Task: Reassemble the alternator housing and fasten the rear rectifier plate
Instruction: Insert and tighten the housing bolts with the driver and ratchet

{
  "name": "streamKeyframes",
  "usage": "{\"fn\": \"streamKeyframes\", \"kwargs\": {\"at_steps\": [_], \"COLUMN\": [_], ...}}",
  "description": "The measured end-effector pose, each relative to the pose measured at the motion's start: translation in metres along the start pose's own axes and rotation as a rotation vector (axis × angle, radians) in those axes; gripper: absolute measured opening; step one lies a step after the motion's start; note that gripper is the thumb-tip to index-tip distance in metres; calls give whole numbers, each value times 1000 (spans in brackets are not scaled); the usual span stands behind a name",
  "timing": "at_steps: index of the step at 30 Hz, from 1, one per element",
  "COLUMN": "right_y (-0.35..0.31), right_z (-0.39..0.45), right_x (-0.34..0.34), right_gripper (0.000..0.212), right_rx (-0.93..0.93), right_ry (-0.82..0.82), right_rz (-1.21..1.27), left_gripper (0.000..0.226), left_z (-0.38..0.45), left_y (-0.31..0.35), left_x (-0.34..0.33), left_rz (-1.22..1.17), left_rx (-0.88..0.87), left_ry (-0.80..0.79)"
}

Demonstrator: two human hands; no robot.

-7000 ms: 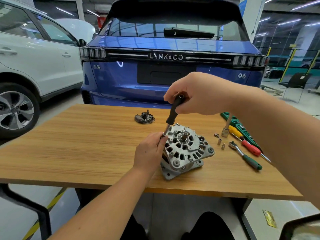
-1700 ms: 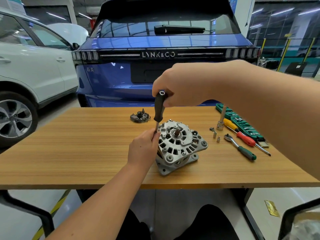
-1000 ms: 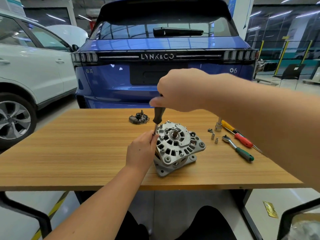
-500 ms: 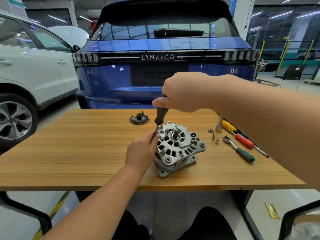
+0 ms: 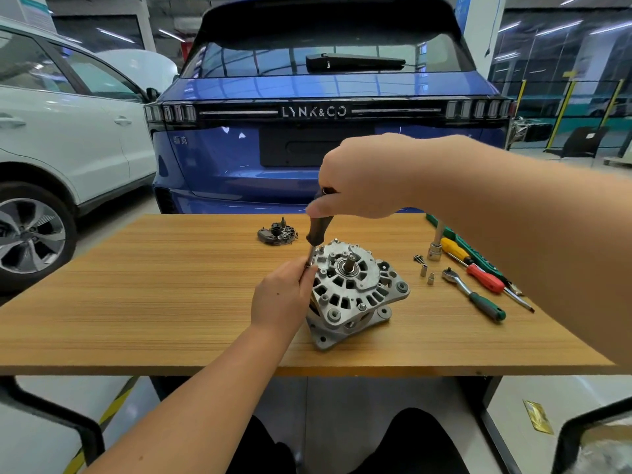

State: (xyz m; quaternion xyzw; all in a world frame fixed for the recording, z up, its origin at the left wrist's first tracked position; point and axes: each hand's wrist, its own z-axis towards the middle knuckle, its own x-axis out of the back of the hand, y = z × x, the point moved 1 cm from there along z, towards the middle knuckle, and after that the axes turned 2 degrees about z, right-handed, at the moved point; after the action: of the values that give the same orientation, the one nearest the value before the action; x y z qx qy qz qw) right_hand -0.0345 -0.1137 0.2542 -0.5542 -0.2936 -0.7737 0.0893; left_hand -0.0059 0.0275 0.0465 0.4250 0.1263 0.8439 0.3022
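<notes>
Centrally, alternator (image 5: 355,292) sits near table (image 5: 136,302) front edge, both hands (image 5: 282,299) working.

Behind the wooden table's (image 5: 154,302) far edge stands a blue car (image 5: 328,131), rear facing us, badge reading LYNK&CO. A white car (image 5: 68,131) is parked beside it, past the table's far left corner. A yellow-and-black floor stripe (image 5: 113,412) shows beneath the near left corner.
</notes>
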Motion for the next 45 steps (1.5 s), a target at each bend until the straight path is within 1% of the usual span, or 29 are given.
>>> {"fn": "streamKeyframes", "kwargs": {"at_steps": [2, 4, 6, 8, 10, 11, 13, 15, 17, 18, 19, 22, 24, 25, 26, 28, 29, 31, 33, 36, 37, 39, 41, 42, 44, 45], "right_y": [-5, -8, -7, -4, -3, -3, -6, -11, -13, -12, -11, -6, -3, -3, -2, -4, -6, -8, -8, -6, -5, -4, -2, -1, -1, -3], "right_z": [3, 4, 3, 1, 1, 1, 3, 4, 5, 5, 5, 1, 1, 2, 4, 6, 6, 7, 7, 1, -1, -2, 0, 1, 3, 4], "right_x": [-4, -7, -6, -3, 2, 3, -1, -6, -11, -12, -11, -4, -1, -1, -3, -7, -9, -13, -12, -2, 2, 8, 8, 6, 0, -4], "right_gripper": [64, 64, 57, 40, 27, 27, 45, 60, 67, 66, 62, 38, 22, 21, 30, 55, 62, 67, 63, 42, 36, 27, 20, 26, 50, 58], "right_rx": [-82, -121, -69, 52, 128, 128, 47, -81, -169, -161, -116, 74, 136, 130, 98, -30, -98, -172, -122, 60, 105, 146, 138, 113, 14, -48], "right_ry": [61, 94, 74, 0, -26, -14, 26, 90, 123, 112, 79, -60, -67, -49, -23, 50, 87, 126, 81, -67, -86, -71, -54, -48, -19, 20], "right_rz": [-39, -5, 45, 101, 84, 46, -10, 7, 70, 95, 116, 172, 160, 144, 120, 64, 53, 68, 93, 145, 151, 121, 79, 75, 63, 52], "left_gripper": [22, 22, 23, 25, 27, 27, 25, 23, 22, 23, 23, 24, 27, 27, 27, 26, 25, 26, 28, 27, 27, 32, 40, 41, 40, 37], "left_z": [-1, -1, 0, 1, 0, 0, 0, 0, 0, 0, 0, 0, 0, -1, -1, -2, -2, -1, -1, -1, -2, -2, -2, -2, -1, -1], "left_y": [-1, -2, -2, -2, -1, -1, -2, -2, -3, -3, -3, -2, -1, -1, -1, -1, -1, 0, 0, 1, 1, 1, 2, 2, 3, 3], "left_x": [0, -1, -1, -1, -2, -2, -2, -2, -2, -2, -2, -3, -3, -4, -3, -3, -2, -2, -2, -2, -2, -2, -2, -1, 0, 0], "left_rz": [-7, -17, -22, -22, -22, -23, -26, -31, -29, -23, -20, -30, -41, -45, -47, -48, -48, -43, -43, -51, -55, -60, -60, -52, -36, -33], "left_rx": [7, 12, 12, 2, -2, -1, 5, 10, 16, 20, 25, 33, 34, 33, 33, 38, 41, 42, 37, 27, 27, 25, 27, 33, 45, 42], "left_ry": [-8, -9, -5, 6, 20, 23, 17, 9, 3, -2, -6, -5, 3, 4, 2, -6, -9, -17, -17, -4, 1, 5, 2, -2, -8, -12]}}
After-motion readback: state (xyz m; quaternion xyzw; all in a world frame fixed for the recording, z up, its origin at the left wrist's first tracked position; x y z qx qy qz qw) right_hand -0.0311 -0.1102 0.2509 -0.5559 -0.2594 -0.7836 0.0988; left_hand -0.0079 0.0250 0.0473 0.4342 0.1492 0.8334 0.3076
